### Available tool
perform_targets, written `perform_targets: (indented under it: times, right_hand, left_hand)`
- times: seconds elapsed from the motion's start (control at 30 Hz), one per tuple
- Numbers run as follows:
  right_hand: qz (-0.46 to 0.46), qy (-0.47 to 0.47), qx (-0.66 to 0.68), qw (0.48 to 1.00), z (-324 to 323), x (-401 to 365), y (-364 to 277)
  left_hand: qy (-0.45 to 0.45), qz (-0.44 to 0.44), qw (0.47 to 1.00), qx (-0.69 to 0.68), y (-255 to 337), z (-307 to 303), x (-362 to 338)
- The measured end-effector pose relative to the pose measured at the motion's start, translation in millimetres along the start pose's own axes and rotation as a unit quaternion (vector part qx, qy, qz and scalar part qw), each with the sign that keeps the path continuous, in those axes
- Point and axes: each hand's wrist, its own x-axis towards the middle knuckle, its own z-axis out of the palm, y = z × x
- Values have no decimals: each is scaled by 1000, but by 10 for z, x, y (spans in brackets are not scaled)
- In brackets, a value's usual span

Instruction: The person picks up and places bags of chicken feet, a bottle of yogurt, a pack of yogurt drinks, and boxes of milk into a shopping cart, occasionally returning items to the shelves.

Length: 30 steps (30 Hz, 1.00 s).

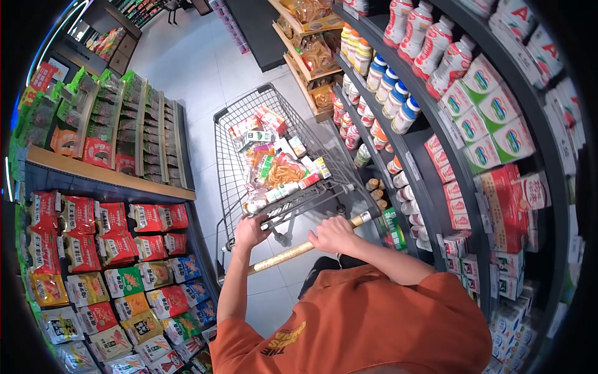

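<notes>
A grey wire shopping cart [219,140] stands in the aisle in front of me, with groceries in its basket. My left hand [251,230] is closed on the rear rim of the basket at the left, ahead of the handle; its fingertips are partly hidden. My right hand [332,235] is curled over the yellowish cart handle [283,256], right of its middle. Among the groceries lie a clear bag of brown snack food [285,172], a white bottle [281,191], and several small cartons and red packs [270,118].
On the right, a curved shelf unit [430,118] holds bottles [406,115] and milk cartons [498,109], close to the cart. Bagged snacks [149,215] fill the left rack. Ahead are a bread stand [317,56], a dark counter [255,31] and tiled floor [187,62].
</notes>
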Motion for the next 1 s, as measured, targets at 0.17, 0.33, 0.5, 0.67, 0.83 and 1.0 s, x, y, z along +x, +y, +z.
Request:
perform_targets:
  times: [0.17,0.33,0.5,0.67,0.83,1.0]
  right_hand:
    - [-2,-44,-8,999,-194,403,-10]
    - [17,-42,-15,999,-353,793,9]
    - [16,32,-10,999,-375,1222,6]
    - [27,45,-12,999,-546,1776,7]
    - [44,71,-20,996,-583,2336,24]
    - [55,138,-44,988,-637,2824,21]
  left_hand:
    - [0,3,1000,-4,-288,-57,324]
    - [12,12,1000,-13,-456,-209,682]
    - [-19,-2,1000,-1,-685,-411,1053]
    - [-31,2,1000,0,-953,-615,1543]
    - [-63,-5,998,1,-1249,-842,2104]
    - [-72,-7,997,-15,-1432,-1122,2524]
